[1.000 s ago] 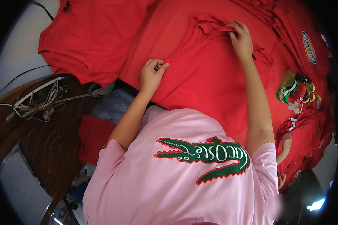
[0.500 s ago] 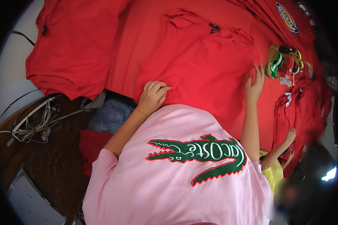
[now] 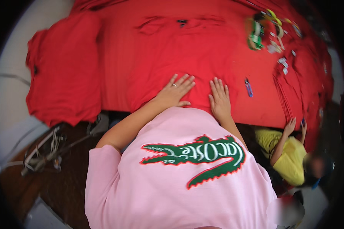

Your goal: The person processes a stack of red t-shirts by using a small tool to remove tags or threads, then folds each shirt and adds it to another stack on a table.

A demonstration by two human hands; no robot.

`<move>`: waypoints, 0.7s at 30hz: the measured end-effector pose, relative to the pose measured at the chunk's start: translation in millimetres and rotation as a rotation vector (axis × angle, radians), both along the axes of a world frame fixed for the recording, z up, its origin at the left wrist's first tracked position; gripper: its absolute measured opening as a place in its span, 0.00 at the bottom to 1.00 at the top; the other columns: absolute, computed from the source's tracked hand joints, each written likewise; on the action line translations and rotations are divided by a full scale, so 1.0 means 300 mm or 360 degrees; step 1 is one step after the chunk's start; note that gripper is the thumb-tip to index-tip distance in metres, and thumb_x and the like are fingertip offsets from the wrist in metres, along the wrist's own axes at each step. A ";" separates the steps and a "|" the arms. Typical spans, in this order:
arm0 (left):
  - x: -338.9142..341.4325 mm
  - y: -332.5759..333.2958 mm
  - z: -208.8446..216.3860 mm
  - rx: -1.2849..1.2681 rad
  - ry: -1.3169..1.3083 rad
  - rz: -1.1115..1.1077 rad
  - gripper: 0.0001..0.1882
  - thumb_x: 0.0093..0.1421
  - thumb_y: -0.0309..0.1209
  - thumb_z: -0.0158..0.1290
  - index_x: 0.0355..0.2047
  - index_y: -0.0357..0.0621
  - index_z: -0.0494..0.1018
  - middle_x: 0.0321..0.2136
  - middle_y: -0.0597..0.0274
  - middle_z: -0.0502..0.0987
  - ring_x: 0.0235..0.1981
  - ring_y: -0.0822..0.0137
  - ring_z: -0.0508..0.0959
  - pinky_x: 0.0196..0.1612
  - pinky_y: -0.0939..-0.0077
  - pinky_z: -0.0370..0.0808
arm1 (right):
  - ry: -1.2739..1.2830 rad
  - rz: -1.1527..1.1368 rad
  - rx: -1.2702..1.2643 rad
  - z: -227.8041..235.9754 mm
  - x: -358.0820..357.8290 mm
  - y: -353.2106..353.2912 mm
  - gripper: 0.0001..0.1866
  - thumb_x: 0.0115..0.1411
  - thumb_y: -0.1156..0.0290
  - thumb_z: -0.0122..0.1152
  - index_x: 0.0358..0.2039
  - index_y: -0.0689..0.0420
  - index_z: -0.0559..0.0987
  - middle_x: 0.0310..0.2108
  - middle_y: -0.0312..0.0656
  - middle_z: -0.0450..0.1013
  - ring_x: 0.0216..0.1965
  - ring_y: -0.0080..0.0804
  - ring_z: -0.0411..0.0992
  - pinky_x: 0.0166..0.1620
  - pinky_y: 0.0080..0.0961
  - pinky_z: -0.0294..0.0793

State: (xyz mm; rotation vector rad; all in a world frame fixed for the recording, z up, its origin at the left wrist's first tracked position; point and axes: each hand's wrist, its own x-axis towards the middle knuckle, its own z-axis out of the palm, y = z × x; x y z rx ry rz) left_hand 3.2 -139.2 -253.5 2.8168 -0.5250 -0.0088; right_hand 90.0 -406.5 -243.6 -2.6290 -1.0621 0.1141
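Note:
A red T-shirt lies spread on the red-covered table, its neckline with a small black label at the far side. My left hand rests flat on the near part of the shirt, fingers spread, a ring on one finger. To its right, my right hand lies on the same cloth with its fingers stretched out. Both palms press the fabric close to my body, and neither hand grips anything. The shirt's near edge is hidden by my pink top.
Left of the shirt lies a pile of red garments. A small blue-and-red cutter is on the table at right, with tape rolls farther back. Beyond, a person in yellow handles red garments. Cables hang at lower left.
My left hand has opened from a pinch on the shirt's left side and moved right. My right hand has come in from the right edge onto the cloth. The view has shifted too.

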 end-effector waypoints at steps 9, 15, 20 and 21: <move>0.395 0.587 0.050 0.0897 -0.0266 0.1150 0.34 0.69 0.59 0.46 0.67 0.52 0.70 0.71 0.49 0.63 0.73 0.42 0.59 0.73 0.33 0.48 | -0.0342 -0.0712 0.0163 0.070 0.141 -0.100 0.30 0.57 0.64 0.72 0.60 0.53 0.74 0.57 0.46 0.71 0.60 0.45 0.68 0.63 0.49 0.61; 0.397 0.662 0.147 -0.0700 -0.0288 0.1161 0.16 0.70 0.35 0.55 0.54 0.43 0.79 0.57 0.52 0.78 0.61 0.58 0.75 0.65 0.59 0.67 | 0.0156 -0.1317 0.0271 0.070 0.137 -0.154 0.21 0.51 0.59 0.79 0.37 0.55 0.77 0.39 0.43 0.74 0.47 0.44 0.73 0.50 0.45 0.69; 0.276 0.391 0.059 -0.2002 0.0370 0.0994 0.12 0.72 0.26 0.52 0.53 0.38 0.78 0.49 0.61 0.82 0.46 0.73 0.81 0.49 0.79 0.77 | 0.0202 -0.1167 0.0522 0.127 0.142 -0.068 0.12 0.52 0.69 0.73 0.30 0.56 0.77 0.30 0.41 0.73 0.37 0.42 0.75 0.45 0.40 0.71; 0.243 0.358 0.045 -0.2072 0.0518 0.1017 0.12 0.73 0.28 0.51 0.52 0.38 0.78 0.49 0.59 0.82 0.45 0.71 0.82 0.49 0.78 0.77 | 0.0060 -0.1006 0.0499 0.138 0.127 -0.040 0.10 0.53 0.71 0.72 0.30 0.56 0.77 0.29 0.41 0.73 0.35 0.42 0.75 0.44 0.39 0.72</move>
